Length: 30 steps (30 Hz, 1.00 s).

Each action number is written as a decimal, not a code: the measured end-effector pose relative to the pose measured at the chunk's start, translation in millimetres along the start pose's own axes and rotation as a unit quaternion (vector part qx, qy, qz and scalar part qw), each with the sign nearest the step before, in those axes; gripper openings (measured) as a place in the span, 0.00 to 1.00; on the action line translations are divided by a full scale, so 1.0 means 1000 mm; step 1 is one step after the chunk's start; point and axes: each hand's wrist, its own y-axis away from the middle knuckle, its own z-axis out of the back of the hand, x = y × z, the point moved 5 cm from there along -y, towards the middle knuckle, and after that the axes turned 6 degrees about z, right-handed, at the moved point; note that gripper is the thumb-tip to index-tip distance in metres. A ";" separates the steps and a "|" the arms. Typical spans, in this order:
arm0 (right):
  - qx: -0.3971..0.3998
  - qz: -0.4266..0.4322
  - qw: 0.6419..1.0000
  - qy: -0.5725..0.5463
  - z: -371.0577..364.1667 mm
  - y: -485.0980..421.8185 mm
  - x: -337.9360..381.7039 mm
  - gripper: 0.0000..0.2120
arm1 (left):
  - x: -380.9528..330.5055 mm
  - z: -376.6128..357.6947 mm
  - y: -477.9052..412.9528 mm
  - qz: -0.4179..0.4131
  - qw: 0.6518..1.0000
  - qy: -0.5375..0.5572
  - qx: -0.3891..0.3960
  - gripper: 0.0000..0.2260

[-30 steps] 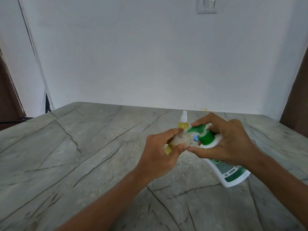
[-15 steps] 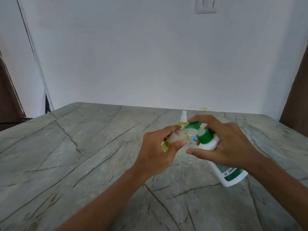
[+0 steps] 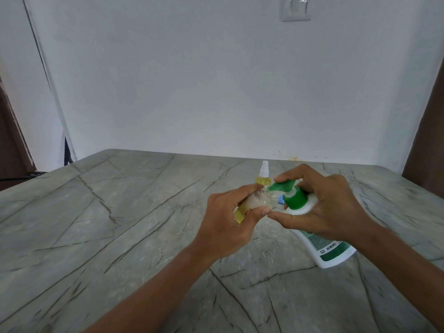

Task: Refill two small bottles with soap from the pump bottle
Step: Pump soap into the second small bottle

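Note:
My left hand (image 3: 229,218) grips a small clear bottle (image 3: 254,200), tilted with its open neck up against the green spout. My right hand (image 3: 322,207) wraps around the white pump bottle (image 3: 326,248), which leans toward me off the table, with fingers resting on its green pump head (image 3: 286,188). A second small bottle (image 3: 263,177) holding yellow liquid, with a white spray top, stands upright on the table just behind my hands. A small blue cap (image 3: 352,200) shows between the bottles, partly hidden.
The grey marble-patterned table (image 3: 120,224) stretches wide to the left and toward me. A white wall (image 3: 216,92) rises behind its far edge, with a light switch (image 3: 296,8) high up. Dark brown panels stand at both side edges.
Both hands and the two held bottles have lifted slightly and drawn closer together. The small bottle's neck now sits right at the pump spout.

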 end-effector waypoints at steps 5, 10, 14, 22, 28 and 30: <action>0.029 -0.008 0.998 0.050 -0.004 0.001 -0.006 0.28 | 0.002 0.004 -0.002 0.020 1.000 0.009 -0.008 0.20; 0.028 0.011 0.997 0.066 -0.003 0.002 -0.006 0.28 | 0.001 0.003 -0.002 0.020 1.000 0.003 -0.004 0.21; 0.021 0.005 0.999 0.027 -0.002 0.001 -0.005 0.28 | 0.000 0.003 -0.002 0.017 1.000 0.002 -0.006 0.22; 0.003 0.000 1.000 -0.005 0.003 0.000 -0.003 0.26 | -0.003 0.000 0.001 -0.009 1.000 -0.015 0.001 0.22; 0.015 -0.011 1.000 0.008 0.000 0.000 -0.005 0.26 | -0.001 0.002 -0.001 0.008 1.000 -0.001 0.001 0.22; 0.024 -0.005 0.999 0.028 -0.002 0.002 -0.005 0.27 | -0.001 0.003 -0.002 0.013 1.000 0.009 -0.003 0.21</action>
